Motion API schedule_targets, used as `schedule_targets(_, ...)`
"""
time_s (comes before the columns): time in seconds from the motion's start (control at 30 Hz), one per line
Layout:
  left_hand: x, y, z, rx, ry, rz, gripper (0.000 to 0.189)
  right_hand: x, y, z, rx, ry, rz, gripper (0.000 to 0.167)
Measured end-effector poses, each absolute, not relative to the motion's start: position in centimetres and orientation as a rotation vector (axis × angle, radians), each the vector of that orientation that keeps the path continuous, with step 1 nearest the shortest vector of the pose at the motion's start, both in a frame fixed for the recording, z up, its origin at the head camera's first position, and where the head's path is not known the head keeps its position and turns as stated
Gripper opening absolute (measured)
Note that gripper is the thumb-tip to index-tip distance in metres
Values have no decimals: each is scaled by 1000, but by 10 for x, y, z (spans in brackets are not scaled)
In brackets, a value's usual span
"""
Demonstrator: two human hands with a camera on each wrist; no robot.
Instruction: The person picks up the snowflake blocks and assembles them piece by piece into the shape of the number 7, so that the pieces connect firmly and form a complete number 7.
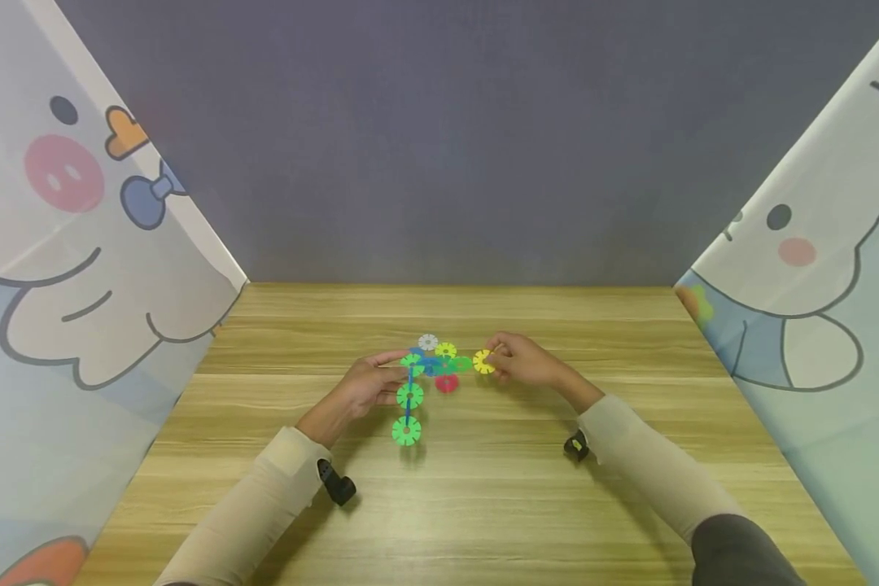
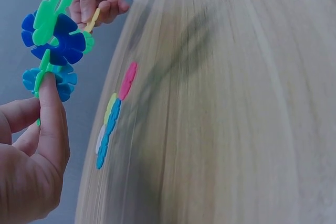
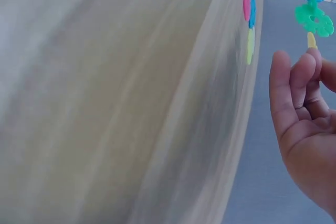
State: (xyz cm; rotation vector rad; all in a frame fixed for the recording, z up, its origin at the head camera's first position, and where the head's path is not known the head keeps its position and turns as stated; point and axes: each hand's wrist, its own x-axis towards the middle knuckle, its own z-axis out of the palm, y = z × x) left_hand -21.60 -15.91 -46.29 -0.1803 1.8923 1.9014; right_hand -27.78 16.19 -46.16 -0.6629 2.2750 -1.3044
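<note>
Left hand point(image 1: 366, 386), fingers pinching green-blue chain point(image 1: 403, 397), right hand point(image 1: 523, 360), fingers pinching yellow disc point(image 1: 478, 363) near chain's end, pink disc point(image 2: 128, 80) on surface point(image 1: 498, 496)

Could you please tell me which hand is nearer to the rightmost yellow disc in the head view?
Right. The right hand pinches the yellow disc at its edge. The left hand is apart, to its left, holding the green-and-blue disc chain.

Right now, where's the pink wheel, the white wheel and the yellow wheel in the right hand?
Pink wheel point(image 2: 128, 81), left wrist view: its middle.
White wheel point(image 1: 428, 347), head view: just below its centre.
Held yellow wheel point(image 1: 478, 363), head view: its left part.
</note>
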Motion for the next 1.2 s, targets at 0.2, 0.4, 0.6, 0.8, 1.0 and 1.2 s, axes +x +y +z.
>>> schedule_targets(0.2,-216,-158,-462,-185,1895,1904,50,-278,162,-466,-627,2201,-1394,27)
schedule_targets(0.4,-217,-156,-462,-199,1883,1918,50,-278,162,-466,-562,2150,-1449,28)
schedule_targets(0.6,-218,-154,-461,-204,1894,1910,49,-276,161,-466,-535,2127,-1464,36)
schedule_targets(0.8,-218,-151,-461,-210,1897,1916,48,-275,160,-466,-499,2124,-1473,37)
schedule_targets(1.0,-219,-148,-460,-209,1892,1917,51,-273,159,-467,-446,2117,-1533,35)
schedule_targets(1.2,-219,-145,-460,-216,1891,1926,50,-271,157,-467,-414,2104,-1582,32)
